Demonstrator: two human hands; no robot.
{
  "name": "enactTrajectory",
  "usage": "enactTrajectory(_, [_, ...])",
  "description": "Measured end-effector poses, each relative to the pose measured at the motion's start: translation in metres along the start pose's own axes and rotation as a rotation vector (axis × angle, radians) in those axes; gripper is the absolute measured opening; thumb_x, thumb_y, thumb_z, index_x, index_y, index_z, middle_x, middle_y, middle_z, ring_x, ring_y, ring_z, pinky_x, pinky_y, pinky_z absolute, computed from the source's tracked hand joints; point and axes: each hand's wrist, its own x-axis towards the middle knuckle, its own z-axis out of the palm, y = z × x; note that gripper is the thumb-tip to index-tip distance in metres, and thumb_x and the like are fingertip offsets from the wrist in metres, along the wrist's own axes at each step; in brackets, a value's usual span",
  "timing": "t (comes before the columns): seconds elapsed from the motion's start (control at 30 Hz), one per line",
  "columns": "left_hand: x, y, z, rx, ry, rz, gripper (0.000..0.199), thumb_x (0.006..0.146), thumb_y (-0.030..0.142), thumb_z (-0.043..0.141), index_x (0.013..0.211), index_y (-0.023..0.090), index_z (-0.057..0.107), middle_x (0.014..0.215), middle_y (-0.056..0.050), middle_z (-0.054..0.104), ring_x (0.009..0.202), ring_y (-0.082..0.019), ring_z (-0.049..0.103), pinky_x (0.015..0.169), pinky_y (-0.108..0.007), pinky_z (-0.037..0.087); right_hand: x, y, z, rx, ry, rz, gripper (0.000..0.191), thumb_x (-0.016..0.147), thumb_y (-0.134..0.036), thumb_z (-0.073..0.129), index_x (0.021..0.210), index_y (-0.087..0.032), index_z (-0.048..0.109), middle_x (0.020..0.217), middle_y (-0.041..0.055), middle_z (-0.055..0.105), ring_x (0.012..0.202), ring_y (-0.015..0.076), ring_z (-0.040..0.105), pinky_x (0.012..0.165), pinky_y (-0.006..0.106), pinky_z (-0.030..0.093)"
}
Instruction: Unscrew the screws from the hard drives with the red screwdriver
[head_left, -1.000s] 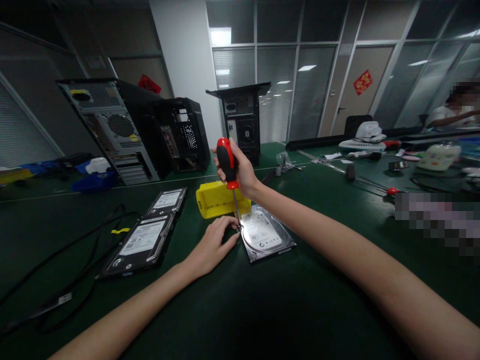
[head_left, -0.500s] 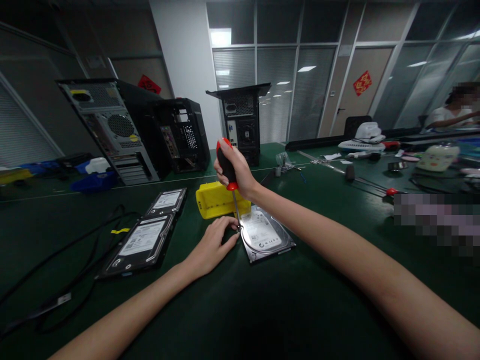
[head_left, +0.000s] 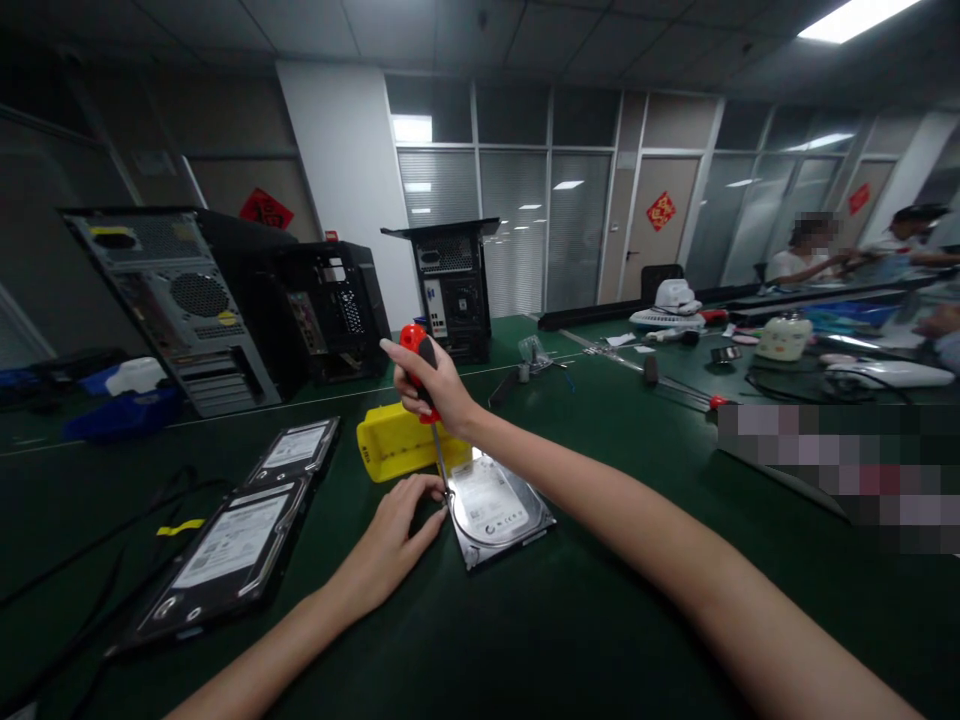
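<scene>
My right hand (head_left: 439, 385) is wrapped round the red and black handle of a screwdriver (head_left: 439, 450), whose shaft points down to the left edge of a silver hard drive (head_left: 491, 505). Beside that edge, my left hand (head_left: 401, 525) has thumb and forefinger curved towards the screwdriver's tip; what they pinch, if anything, is too small to make out. The drive lies label up on the green table (head_left: 420, 650). Just behind it is a yellow bin (head_left: 397, 455). Two more hard drives (head_left: 232, 545) (head_left: 296, 447) lie at the left.
Computer cases (head_left: 202, 310) (head_left: 457, 290) stand at the back. Black cables (head_left: 97, 540) run along the left. A clear plastic bag (head_left: 534, 352), long tools (head_left: 682, 390) and a cream jar (head_left: 784, 337) are to the right. People (head_left: 806, 255) sit at the far right.
The camera view has tilted up and turned right, so the table's things appear further left and lower. My right hand's grip on the handle has changed, with the thumb now extended to the left.
</scene>
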Motion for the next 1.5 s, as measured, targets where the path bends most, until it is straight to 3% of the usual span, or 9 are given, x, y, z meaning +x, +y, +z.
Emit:
enactTrajectory(0.33, [0.0, 0.0, 0.0, -0.003, 0.003, -0.001, 0.023, 0.09, 0.032, 0.043, 0.109, 0.021, 0.049, 0.109, -0.008, 0.056, 0.105, -0.024, 0.052, 0.094, -0.044, 0.041, -0.001, -0.001, -0.001, -0.041, 0.015, 0.008, 0.034, 0.076, -0.041, 0.061, 0.08, -0.02, 0.035, 0.051, -0.0103, 0.041, 0.033, 0.0025, 0.032, 0.033, 0.016, 0.022])
enactTrajectory(0.47, [-0.002, 0.004, -0.002, 0.004, 0.015, 0.003, 0.022, 0.09, 0.031, 0.044, 0.109, 0.021, 0.05, 0.11, -0.008, 0.056, 0.105, -0.024, 0.052, 0.094, -0.042, 0.042, 0.0, -0.002, -0.003, -0.033, 0.021, -0.011, 0.034, 0.074, -0.041, 0.064, 0.079, -0.019, 0.04, 0.057, -0.0075, 0.045, 0.036, 0.0035, 0.04, 0.035, 0.017, 0.028])
enactTrajectory(0.63, [-0.003, 0.006, -0.003, 0.008, 0.023, 0.01, 0.021, 0.09, 0.028, 0.045, 0.109, 0.02, 0.049, 0.109, -0.008, 0.056, 0.104, -0.023, 0.053, 0.094, -0.041, 0.042, 0.004, -0.002, -0.006, 0.026, -0.061, 0.005, 0.033, 0.079, -0.047, 0.054, 0.083, -0.015, 0.05, 0.062, -0.0043, 0.047, 0.04, 0.0048, 0.045, 0.038, 0.02, 0.033])
enactTrajectory(0.83, [-0.004, 0.007, -0.003, 0.006, 0.024, 0.007, 0.021, 0.09, 0.027, 0.046, 0.108, 0.019, 0.05, 0.107, -0.008, 0.057, 0.102, -0.022, 0.054, 0.092, -0.04, 0.043, 0.001, -0.006, -0.001, 0.033, -0.134, 0.009, 0.029, 0.082, -0.045, 0.05, 0.089, -0.018, 0.046, 0.056, -0.0076, 0.042, 0.035, 0.0031, 0.038, 0.035, 0.017, 0.024])
enactTrajectory(1.03, [-0.005, 0.01, -0.004, 0.012, 0.019, -0.003, 0.021, 0.089, 0.025, 0.046, 0.108, 0.019, 0.05, 0.106, -0.008, 0.057, 0.101, -0.022, 0.054, 0.092, -0.039, 0.043, -0.001, -0.007, 0.004, -0.021, -0.106, 0.014, 0.033, 0.079, -0.044, 0.057, 0.073, -0.018, 0.039, 0.05, -0.0092, 0.039, 0.032, 0.0024, 0.033, 0.032, 0.016, 0.021])
enactTrajectory(1.2, [-0.005, 0.012, -0.005, 0.019, 0.012, -0.01, 0.021, 0.089, 0.025, 0.046, 0.109, 0.018, 0.049, 0.106, -0.008, 0.057, 0.102, -0.022, 0.053, 0.092, -0.04, 0.043, 0.001, -0.006, -0.001, -0.064, -0.113, 0.013, 0.038, 0.079, -0.044, 0.056, 0.061, -0.016, 0.037, 0.049, -0.0074, 0.039, 0.031, 0.003, 0.038, 0.032, 0.018, 0.026])
enactTrajectory(1.5, [-0.006, 0.011, -0.007, 0.014, 0.022, 0.013, 0.02, 0.089, 0.024, 0.046, 0.108, 0.021, 0.05, 0.105, -0.007, 0.057, 0.102, -0.022, 0.053, 0.092, -0.039, 0.043, 0.009, -0.019, -0.017, -0.217, -0.12, -0.083, 0.028, 0.072, -0.036, 0.065, 0.075, -0.015, 0.046, 0.055, -0.0066, 0.05, 0.039, 0.0061, 0.049, 0.039, 0.019, 0.039])
